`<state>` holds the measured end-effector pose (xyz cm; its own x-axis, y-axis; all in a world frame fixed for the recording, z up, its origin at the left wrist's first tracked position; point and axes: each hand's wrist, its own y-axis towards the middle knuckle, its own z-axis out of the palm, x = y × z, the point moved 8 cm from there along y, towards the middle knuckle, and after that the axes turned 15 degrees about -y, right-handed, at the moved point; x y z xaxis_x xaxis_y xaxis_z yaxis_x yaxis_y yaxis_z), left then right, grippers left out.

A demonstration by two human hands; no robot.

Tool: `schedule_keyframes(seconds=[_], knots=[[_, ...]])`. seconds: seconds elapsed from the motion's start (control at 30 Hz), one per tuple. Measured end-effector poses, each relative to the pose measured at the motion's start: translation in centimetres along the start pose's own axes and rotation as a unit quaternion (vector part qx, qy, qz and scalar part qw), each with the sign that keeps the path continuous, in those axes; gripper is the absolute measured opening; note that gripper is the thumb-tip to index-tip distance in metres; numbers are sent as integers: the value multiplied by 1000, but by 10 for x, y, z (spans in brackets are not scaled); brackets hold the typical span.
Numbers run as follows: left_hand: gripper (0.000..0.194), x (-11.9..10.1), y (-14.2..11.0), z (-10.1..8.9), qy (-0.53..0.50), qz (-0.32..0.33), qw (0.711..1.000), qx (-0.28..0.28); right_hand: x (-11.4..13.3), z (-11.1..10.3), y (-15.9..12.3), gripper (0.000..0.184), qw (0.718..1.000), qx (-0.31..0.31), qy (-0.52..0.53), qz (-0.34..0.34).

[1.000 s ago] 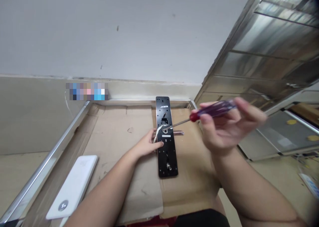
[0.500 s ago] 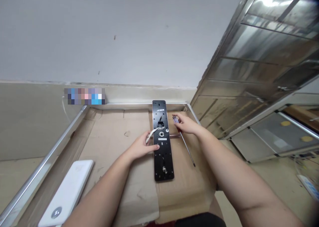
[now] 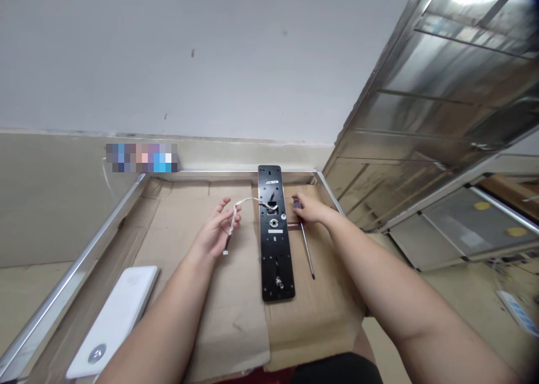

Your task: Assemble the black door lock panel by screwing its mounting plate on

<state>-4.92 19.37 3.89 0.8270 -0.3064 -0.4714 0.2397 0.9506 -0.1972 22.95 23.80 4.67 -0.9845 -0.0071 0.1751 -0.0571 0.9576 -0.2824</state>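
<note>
A long black lock panel [image 3: 275,255] lies back side up on the cardboard. From an opening in its upper half, a white cable [image 3: 251,199] arcs left to my left hand [image 3: 214,229]. That hand is left of the panel, its fingers partly spread and curled loosely about the cable; the end with a small white connector hangs by the palm. To the panel's right, my right hand [image 3: 310,209] is closed around the purple handle of a screwdriver [image 3: 309,252]. The screwdriver's shaft points toward me. A brownish lever handle [image 3: 293,226] sticks out from under the panel, partly covered by the right hand.
Flattened cardboard [image 3: 189,204] lines a table with a raised metal rim [image 3: 219,174]. A white rectangular device [image 3: 115,316] rests at the near left. Behind are a wall and a blurred-out object [image 3: 141,158]. A shiny metal door [image 3: 421,120] stands at the right, a power strip [image 3: 516,312] on the floor.
My left hand has moved left, away from the panel, and the white cable now stretches out with its connector showing. The screwdriver's tip has swung slightly left in my right hand.
</note>
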Motion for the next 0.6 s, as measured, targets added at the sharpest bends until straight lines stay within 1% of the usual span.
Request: schedule_keyframes(seconds=[0.1,0.17,0.2,0.23,0.3,0.37,0.43,0.5,0.53,0.57,0.6], knots=[[36,0,-1,0,-69,-36,997,1,-2,-2,0,54,1000,-5,-6,0],[26,-1,-3,2,-88,-53,994,23,-3,-5,1,55,1000,-11,-10,-4],[26,-2,-4,2,-88,-53,994,33,-3,-6,1,55,1000,-15,-13,-7],[28,-5,-5,1,-83,-44,995,36,-3,-8,1,56,1000,-19,-15,-9],[30,-14,-5,-5,-70,-1,997,23,-4,-10,0,56,999,-24,-18,-14],[25,-25,-5,-11,-75,51,996,9,-4,-12,0,56,999,-25,-18,-16],[18,-32,-4,-11,-111,83,990,20,-3,-12,0,56,999,-26,-18,-18],[14,-34,-1,-9,-164,90,982,35,-3,-13,-1,55,999,-27,-18,-20],[14,-33,2,-10,-183,85,979,29,-2,-13,-1,55,999,-28,-18,-21],[14,-29,4,-13,-188,74,979,5,-2,-14,-1,55,999,-29,-16,-22],[15,-23,7,-18,-178,60,982,-34,-2,-14,-1,55,999,-29,-15,-23]])
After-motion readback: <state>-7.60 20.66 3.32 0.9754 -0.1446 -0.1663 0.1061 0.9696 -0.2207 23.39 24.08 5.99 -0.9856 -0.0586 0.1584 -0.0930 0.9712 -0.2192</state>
